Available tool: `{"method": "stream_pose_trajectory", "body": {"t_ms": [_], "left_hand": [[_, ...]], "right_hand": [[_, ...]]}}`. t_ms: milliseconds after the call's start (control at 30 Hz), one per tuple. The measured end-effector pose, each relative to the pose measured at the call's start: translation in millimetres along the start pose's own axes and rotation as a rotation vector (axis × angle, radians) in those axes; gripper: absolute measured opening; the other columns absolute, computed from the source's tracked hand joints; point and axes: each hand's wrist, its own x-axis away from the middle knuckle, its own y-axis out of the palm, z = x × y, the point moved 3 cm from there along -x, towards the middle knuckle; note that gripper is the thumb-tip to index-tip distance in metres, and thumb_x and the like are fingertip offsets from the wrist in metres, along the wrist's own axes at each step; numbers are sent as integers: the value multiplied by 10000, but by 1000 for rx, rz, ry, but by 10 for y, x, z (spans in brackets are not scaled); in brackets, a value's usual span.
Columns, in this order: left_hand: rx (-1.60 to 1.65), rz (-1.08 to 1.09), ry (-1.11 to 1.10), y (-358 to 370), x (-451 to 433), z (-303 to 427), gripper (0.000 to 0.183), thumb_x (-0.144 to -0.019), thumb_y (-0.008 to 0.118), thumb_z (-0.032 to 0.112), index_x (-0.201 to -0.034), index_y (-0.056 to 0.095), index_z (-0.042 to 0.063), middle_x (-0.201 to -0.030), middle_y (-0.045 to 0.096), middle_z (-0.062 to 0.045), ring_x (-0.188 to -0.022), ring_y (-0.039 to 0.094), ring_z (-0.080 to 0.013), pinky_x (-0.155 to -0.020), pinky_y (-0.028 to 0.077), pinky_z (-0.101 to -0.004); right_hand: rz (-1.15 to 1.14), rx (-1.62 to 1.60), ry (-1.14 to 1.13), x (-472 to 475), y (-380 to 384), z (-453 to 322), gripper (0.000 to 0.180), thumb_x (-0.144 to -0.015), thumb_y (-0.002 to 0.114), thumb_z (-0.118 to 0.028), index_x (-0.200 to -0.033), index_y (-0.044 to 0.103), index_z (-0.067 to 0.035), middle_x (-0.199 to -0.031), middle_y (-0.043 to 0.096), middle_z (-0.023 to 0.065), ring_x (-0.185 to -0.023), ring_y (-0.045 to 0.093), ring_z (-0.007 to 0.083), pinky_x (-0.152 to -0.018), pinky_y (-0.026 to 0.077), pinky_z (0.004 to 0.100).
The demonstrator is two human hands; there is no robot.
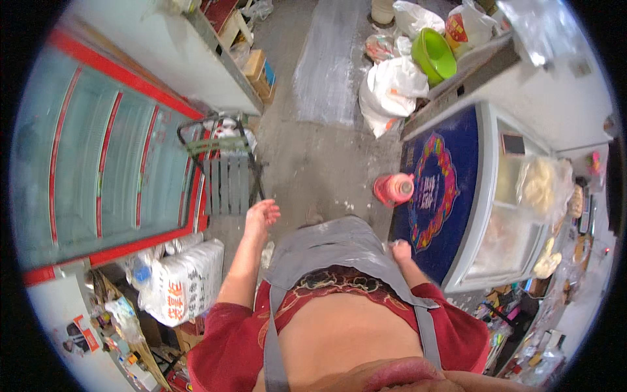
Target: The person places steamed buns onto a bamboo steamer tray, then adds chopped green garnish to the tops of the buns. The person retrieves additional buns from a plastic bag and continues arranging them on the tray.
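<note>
My left hand (pixel 263 213) hangs out to my left, with its fingers loosely bent and nothing in them. Nearest to it is a folding chair (pixel 228 181) with a slatted seat and a green-grey backrest. On the other side, my right hand (pixel 401 250) is curled beside the grey apron (pixel 329 250) that I wear. A whitish bit shows at its fingers, too small to tell whether it is held. Just beyond that hand stands a dark blue chest freezer (pixel 438 186) with a printed emblem. A pink thermos flask (pixel 395 189) is on the floor against the freezer's side.
A red-framed glass display fridge (pixel 122 161) lines the left side. Below it sits a white plastic-wrapped pack (pixel 183 281) bearing writing. Ahead on the concrete floor (pixel 313 147), white sacks (pixel 392 90) and a green basin (pixel 434 56) stand at right. Bagged dough-like food (pixel 538 188) rests on the freezer.
</note>
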Motion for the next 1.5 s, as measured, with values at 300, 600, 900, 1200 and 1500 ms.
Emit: {"method": "stream_pose_trajectory", "body": {"t_ms": [300, 600, 900, 1200, 1500], "left_hand": [[-176, -363, 208, 1914, -2801, 2798, 292, -882, 501, 167, -1114, 579, 8, -912, 653, -99, -730, 632, -162, -637, 475, -265], [-267, -310, -53, 2624, -4689, 3995, 311, -851, 492, 159, -1101, 577, -6, -883, 649, -103, -721, 633, -172, -609, 482, -259], [-255, -619, -267, 3839, -6509, 5947, 422, -897, 525, 298, -1215, 497, 23, -1035, 605, -113, -850, 638, -203, -640, 535, -301], [-174, -802, -305, 5664, -8315, 7720, 246, -825, 537, 119, -1019, 593, -21, -952, 624, -93, -867, 619, -194, -719, 524, -308], [-196, -774, -90, 7052, -10314, 9374, 418, -697, 465, -26, -1104, 563, -19, -1012, 611, -111, -887, 612, -185, -706, 508, -286]], "right_hand": [[-144, -163, 174, -1586, -364, -1091, 490, -761, 619, -441, -1025, 651, -29, -1084, 614, 226, -1020, 587, 364, -882, 459, 438], [63, -349, -49, -4830, -2359, -4050, 455, -703, 660, -324, -1002, 627, 18, -964, 622, 269, -942, 594, 397, -808, 464, 448], [-46, -1158, -361, -6310, -4505, -7534, 380, -736, 684, -155, -1075, 567, -27, -912, 628, 75, -812, 582, 142, -723, 466, 276], [-104, -902, -614, -7518, -5930, -9700, 615, -729, 750, -160, -1257, 468, -17, -1151, 560, 92, -1066, 529, 175, -906, 446, 319], [-71, -793, -756, -9890, -7387, -10897, 566, -679, 753, -236, -1175, 562, -42, -1132, 606, 141, -1053, 580, 284, -912, 450, 370]]}}
